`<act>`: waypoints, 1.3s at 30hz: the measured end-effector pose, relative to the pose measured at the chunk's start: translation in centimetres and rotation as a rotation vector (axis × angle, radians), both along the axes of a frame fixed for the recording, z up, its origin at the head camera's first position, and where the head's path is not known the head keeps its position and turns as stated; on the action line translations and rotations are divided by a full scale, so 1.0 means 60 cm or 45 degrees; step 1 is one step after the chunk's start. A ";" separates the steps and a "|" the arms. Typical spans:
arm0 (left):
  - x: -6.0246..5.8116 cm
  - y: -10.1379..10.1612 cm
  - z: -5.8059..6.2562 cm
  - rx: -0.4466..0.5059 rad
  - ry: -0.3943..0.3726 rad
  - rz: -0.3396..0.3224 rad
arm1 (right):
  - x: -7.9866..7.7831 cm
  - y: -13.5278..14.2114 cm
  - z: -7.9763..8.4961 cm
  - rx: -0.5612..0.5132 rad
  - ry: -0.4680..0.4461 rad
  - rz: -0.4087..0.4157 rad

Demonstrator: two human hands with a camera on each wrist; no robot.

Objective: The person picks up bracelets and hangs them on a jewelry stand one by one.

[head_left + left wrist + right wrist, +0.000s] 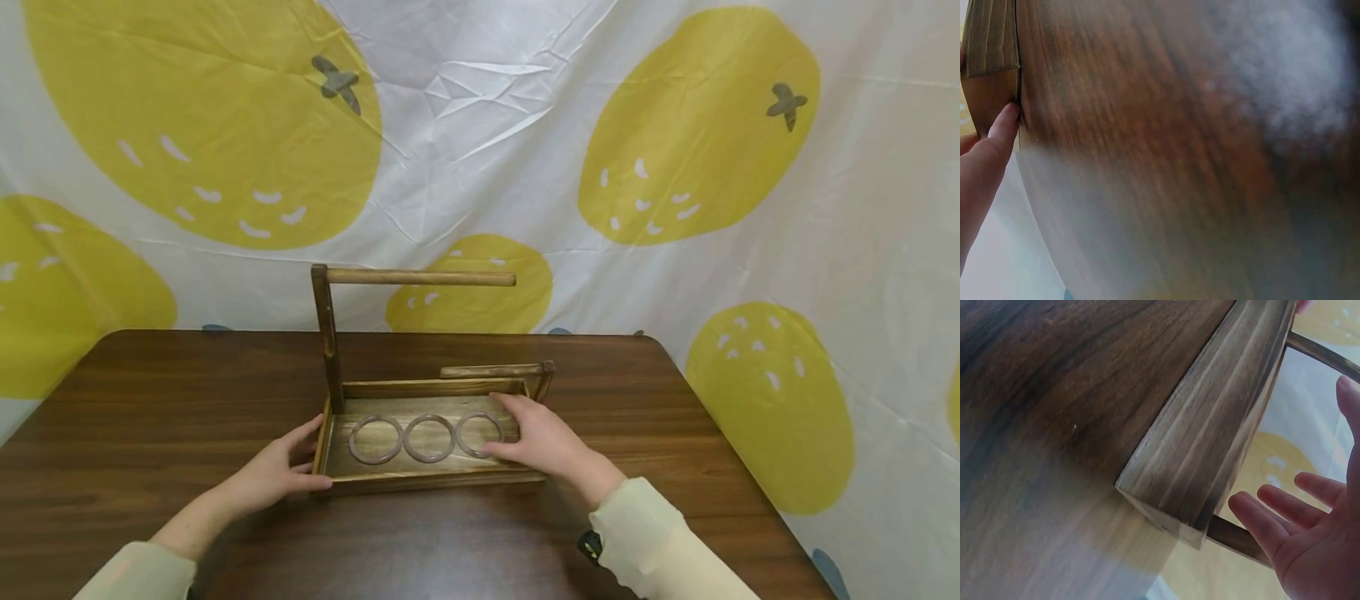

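Observation:
A wooden bracelet stand (442, 482) with a shallow tray base stands on the table. Three translucent greyish bangles lie in a row in the tray: a left bangle (352, 442), a middle bangle (429, 461) and a right bangle (459, 429). My left hand (262, 475) holds the tray's left end, thumb at the front corner and fingers along the side. Over the tray's right end is my right hand (547, 442), fingers spread, thumb tip beside the right bangle. In the right wrist view that hand (1310, 531) looks apart from the tray's front wall (1210, 437).
From the stand's left post rises a tall horizontal bar (420, 277); a lower bar (491, 371) reaches inward from the right post. Both bars carry nothing. The brown wooden table (187, 392) ends at a hanging cloth (480, 167) with yellow fruit prints.

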State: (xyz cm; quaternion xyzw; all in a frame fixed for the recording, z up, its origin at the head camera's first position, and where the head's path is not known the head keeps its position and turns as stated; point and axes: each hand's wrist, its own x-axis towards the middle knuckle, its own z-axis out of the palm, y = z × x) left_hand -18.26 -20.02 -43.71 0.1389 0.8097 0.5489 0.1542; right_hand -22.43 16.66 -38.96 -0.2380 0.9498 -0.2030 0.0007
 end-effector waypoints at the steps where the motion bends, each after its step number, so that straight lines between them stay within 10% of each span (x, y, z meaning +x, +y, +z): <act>1: 0.000 0.000 0.000 0.003 -0.003 0.000 | -0.001 -0.002 -0.002 0.001 -0.002 0.002; 39: 0.000 -0.003 -0.007 0.011 -0.003 0.012 | -0.048 -0.051 -0.044 0.288 -0.099 0.056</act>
